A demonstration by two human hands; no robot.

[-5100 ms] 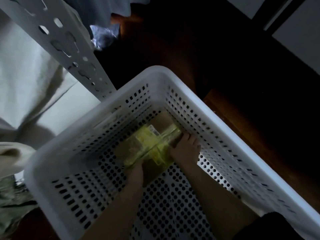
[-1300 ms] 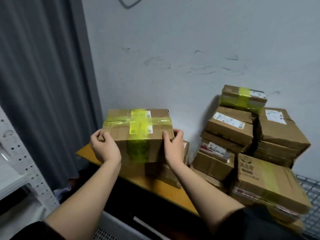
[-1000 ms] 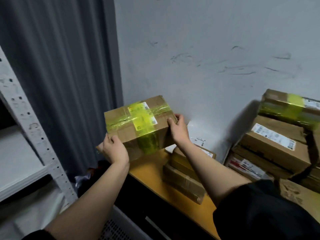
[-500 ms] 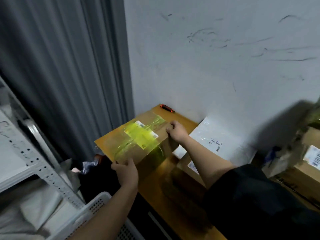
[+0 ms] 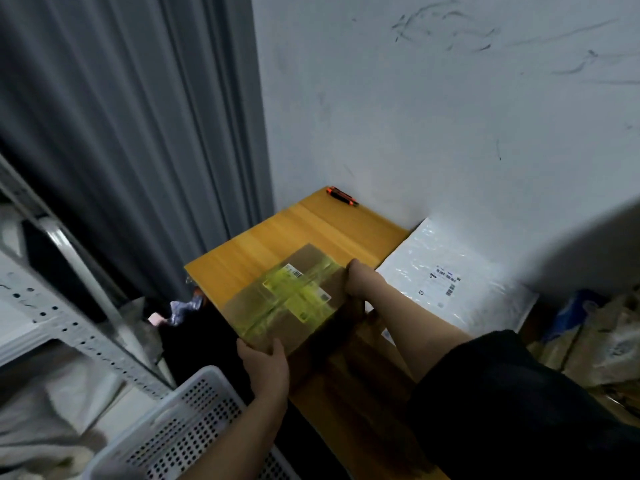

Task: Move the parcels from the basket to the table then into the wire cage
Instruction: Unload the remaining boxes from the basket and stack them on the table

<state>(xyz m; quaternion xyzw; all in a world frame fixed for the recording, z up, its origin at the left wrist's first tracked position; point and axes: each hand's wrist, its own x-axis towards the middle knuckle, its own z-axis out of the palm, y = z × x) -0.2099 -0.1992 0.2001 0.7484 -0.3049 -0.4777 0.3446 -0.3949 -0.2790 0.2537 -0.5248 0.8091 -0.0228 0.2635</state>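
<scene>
Cardboard parcel (image 5: 289, 299): brown box crossed with yellow-green tape, small printed labels on its top face. Lies at the near left part of the wooden surface (image 5: 277, 233), tilted against the surface's edges, its near corner reaching over the front edge. Whether its underside rests fully on the wood cannot be told.

Left hand (image 5: 266, 363): grip closed on the parcel's near corner, thumb on the top face, fingers under the edge.

Right hand (image 5: 360, 280): grip closed on the parcel's far right corner, fingers curled over the edge, knuckles up. Forearm runs back to a dark sleeve (image 5: 512, 403) at the lower right.

White mailer bag (image 5: 450, 282): flat plastic envelope with a printed address label, on the right part of the surface, against the wall (image 5: 433, 116), just beside the right hand. It lies on top of something brown and boxy, mostly hidden by the arm.

Orange and black tool (image 5: 342, 196): small, at the far edge of the surface, touching the wall.

White basket (image 5: 173, 427): perforated plastic, on the floor below the front left corner of the surface, only its near rim and one wall in view.

Metal shelf rack (image 5: 69, 327): pale perforated upright and rail at the left.

Grey curtain (image 5: 131, 133): hangs behind the surface's left edge.

Further packages (image 5: 606, 337): blurred, at the far right edge.
</scene>
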